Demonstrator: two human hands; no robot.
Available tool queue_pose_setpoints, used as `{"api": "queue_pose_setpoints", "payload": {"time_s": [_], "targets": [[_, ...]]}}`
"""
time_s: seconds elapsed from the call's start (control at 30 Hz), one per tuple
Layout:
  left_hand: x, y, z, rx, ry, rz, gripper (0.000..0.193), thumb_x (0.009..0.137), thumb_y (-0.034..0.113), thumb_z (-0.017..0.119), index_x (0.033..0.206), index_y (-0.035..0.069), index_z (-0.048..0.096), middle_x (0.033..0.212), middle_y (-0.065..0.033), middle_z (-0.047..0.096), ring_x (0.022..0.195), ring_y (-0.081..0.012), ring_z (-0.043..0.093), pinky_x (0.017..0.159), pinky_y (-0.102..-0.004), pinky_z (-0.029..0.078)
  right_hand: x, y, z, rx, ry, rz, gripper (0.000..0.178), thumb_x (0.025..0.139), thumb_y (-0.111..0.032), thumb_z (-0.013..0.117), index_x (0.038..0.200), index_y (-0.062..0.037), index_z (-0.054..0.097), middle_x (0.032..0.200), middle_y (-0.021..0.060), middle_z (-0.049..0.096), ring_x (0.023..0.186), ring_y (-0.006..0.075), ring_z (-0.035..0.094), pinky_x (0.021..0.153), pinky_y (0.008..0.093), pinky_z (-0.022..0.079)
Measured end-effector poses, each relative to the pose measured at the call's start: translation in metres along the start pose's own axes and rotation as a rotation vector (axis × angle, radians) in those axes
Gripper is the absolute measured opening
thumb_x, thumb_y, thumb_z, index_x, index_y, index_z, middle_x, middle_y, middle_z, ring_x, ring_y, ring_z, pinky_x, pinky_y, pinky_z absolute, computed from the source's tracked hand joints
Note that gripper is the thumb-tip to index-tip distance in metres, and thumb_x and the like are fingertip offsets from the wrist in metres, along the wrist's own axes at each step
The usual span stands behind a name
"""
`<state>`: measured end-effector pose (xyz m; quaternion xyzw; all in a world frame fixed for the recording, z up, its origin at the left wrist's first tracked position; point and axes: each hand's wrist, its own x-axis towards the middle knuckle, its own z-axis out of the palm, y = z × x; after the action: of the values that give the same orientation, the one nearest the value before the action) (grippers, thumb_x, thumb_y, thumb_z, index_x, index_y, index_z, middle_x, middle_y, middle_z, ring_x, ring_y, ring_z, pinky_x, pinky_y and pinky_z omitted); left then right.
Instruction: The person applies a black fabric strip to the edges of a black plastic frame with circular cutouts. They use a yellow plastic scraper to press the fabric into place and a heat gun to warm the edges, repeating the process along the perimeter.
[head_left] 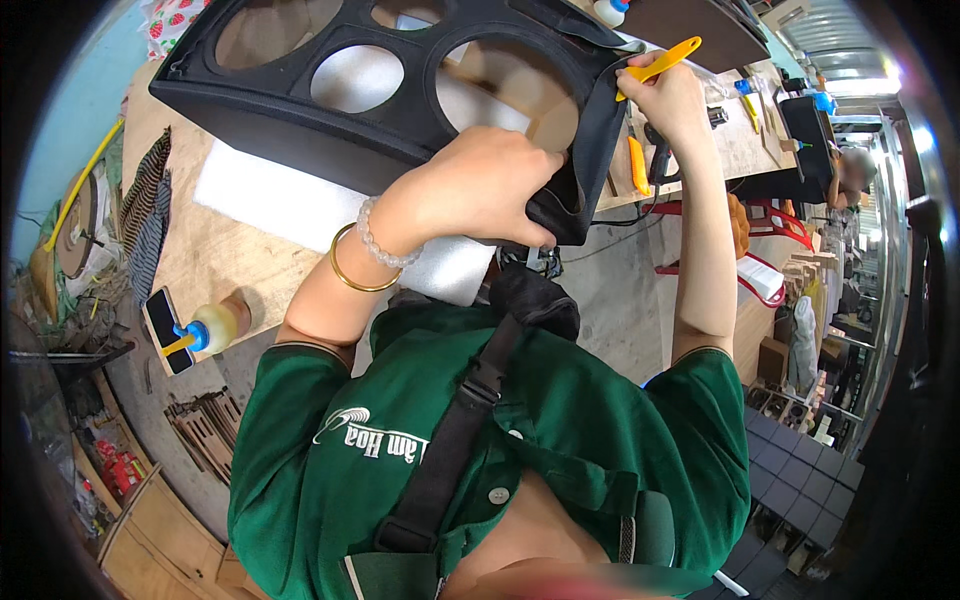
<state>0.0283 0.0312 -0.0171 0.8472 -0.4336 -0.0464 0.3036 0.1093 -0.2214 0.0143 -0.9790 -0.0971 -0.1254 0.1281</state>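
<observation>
A large black speaker box (290, 135) with several round openings lies on the workbench. Black covering material (597, 125) folds loosely along its right end. My left hand (490, 185) is curled over the near right corner, thumb on the near side and fingers on the covering; some fingertips are hidden. My right hand (668, 98) is closed around a yellow-handled tool (670, 58) at the far right corner, beside the edge of the covering. The tool's working end is mostly hidden by the fingers.
A white foam sheet (255, 205) lies under the box. At the left are a glue bottle (213, 328) and a phone (165, 325). An orange cutter (638, 165) lies right of the box. Red stools (780, 222) stand right, and another person (853, 175) is farther back.
</observation>
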Motion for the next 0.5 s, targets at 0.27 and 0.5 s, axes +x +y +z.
{"api": "queue_pose_setpoints", "payload": {"time_s": [0.27,0.5], "targets": [[0.0,0.001,0.0,0.012,-0.004,-0.009,0.071,0.062,0.038,0.084,0.115,-0.005,0.064,0.085,-0.0203,0.069,0.081,-0.0378,0.067,0.072,-0.0437,0.053,-0.006,-0.005,-0.002,0.004,-0.01,-0.016,0.03,0.079,-0.025,0.075,0.094,0.0003,0.07,0.076,0.0126,0.069,0.071,0.0226,0.068,0.068,0.0331,0.052],[0.001,0.0,-0.002,0.001,-0.024,-0.006,0.073,0.062,0.038,0.084,0.116,-0.006,0.064,0.087,-0.021,0.069,0.083,-0.0379,0.068,0.075,-0.0438,0.053,-0.022,-0.013,-0.007,0.11,-0.032,0.014,0.029,0.079,-0.026,0.075,0.097,-0.0028,0.069,0.079,0.0153,0.071,0.079,0.0268,0.072,0.077,0.0353,0.055]]}}
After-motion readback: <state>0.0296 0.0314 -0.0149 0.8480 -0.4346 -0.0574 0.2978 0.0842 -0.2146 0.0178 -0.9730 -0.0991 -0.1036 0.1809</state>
